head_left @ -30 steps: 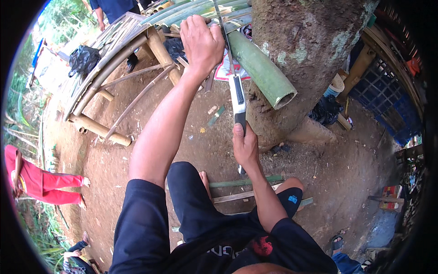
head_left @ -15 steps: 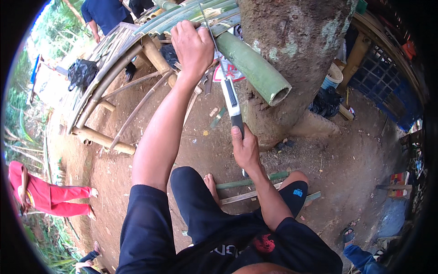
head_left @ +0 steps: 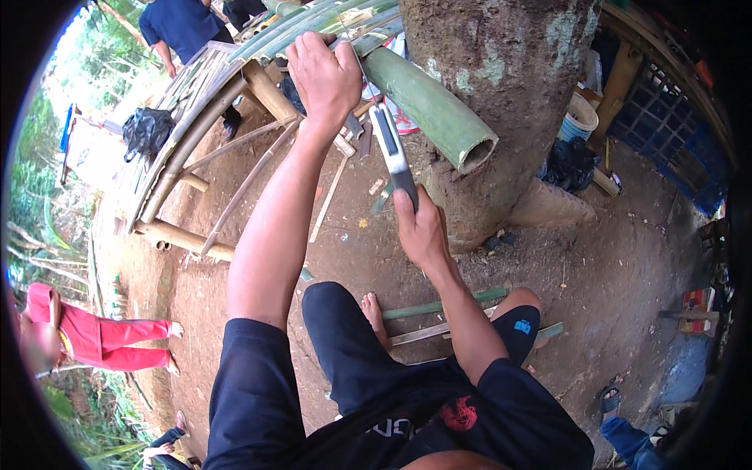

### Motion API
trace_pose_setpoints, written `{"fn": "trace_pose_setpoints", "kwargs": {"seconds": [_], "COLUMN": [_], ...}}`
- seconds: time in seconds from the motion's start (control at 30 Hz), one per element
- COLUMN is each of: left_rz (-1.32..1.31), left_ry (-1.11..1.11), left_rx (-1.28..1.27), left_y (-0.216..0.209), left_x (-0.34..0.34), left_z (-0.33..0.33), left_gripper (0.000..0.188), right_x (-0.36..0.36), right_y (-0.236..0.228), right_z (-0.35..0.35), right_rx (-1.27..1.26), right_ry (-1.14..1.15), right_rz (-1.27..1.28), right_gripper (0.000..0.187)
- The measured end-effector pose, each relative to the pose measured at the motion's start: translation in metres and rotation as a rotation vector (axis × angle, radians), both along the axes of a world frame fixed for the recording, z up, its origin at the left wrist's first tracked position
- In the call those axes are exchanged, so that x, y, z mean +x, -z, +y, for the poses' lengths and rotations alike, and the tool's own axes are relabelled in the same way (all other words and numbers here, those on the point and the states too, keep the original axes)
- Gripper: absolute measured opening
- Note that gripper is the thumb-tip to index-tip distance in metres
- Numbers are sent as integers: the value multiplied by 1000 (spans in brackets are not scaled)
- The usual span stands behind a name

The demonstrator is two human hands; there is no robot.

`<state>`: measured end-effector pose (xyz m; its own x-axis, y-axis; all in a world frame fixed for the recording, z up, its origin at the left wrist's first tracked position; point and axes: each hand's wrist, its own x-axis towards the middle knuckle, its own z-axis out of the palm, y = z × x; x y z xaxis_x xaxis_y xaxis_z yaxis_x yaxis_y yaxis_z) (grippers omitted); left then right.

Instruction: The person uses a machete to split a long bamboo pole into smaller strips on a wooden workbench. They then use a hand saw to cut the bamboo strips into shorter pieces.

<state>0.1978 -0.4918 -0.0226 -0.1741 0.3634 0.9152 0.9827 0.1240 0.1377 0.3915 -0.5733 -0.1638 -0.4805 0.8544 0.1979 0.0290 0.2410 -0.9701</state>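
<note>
Looking first at the green bamboo tube [head_left: 431, 110], we find it slanting out past the edge of a bamboo bench [head_left: 205, 119], its open end turned down and to the right, in front of the tree trunk [head_left: 501, 70] from where we watch. And here's the saw [head_left: 390, 145], its thin blade set across the tube's upper end! Sawing is the step in hand, we'd judge; whether the teeth are biting this instant, we can't make out. The next stroke calls for a straight push or pull along the blade's line, we reckon, with the tube pinned firmly and the left fingers clear of that edge.

Over to the hands! Our right hand [head_left: 421, 229] is wrapped round the dark grip at the saw's lower end, thumb lying along it. Our left hand [head_left: 323, 78] is up at the bench, back of the hand to us, just beside the blade on its left, fingers curled over; what they press on is hidden, so how tightly they close, we cannot tell.

Further out, we have bamboo strips [head_left: 446, 304] on the dirt by our foot, a black plastic bag [head_left: 147, 131] at the bench's left, and a bucket [head_left: 580, 119] beyond the trunk.
</note>
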Motion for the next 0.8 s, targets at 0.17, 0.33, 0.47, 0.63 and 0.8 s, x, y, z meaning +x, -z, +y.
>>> {"fn": "trace_pose_setpoints", "kwargs": {"seconds": [0.17,0.33,0.47,0.63,0.8], "left_rz": [34,58,73,73,162], "left_ry": [-6,9,-3,20,41], "left_rx": [-1,-18,-37,-29,-91], "left_y": [3,2,0,1,-3], "left_x": [-7,-8,-12,-7,-17], "left_z": [2,2,2,-3,-2], "left_gripper": [22,22,21,23,21], "right_x": [5,18,13,23,6], "right_y": [10,15,9,27,5], "right_z": [-14,-23,-19,-32,-15], "right_rx": [9,6,22,40,-21], "right_ry": [42,55,74,128,76], "right_rz": [-25,-83,-102,-46,-96], "right_gripper": [46,43,43,42,41]}}
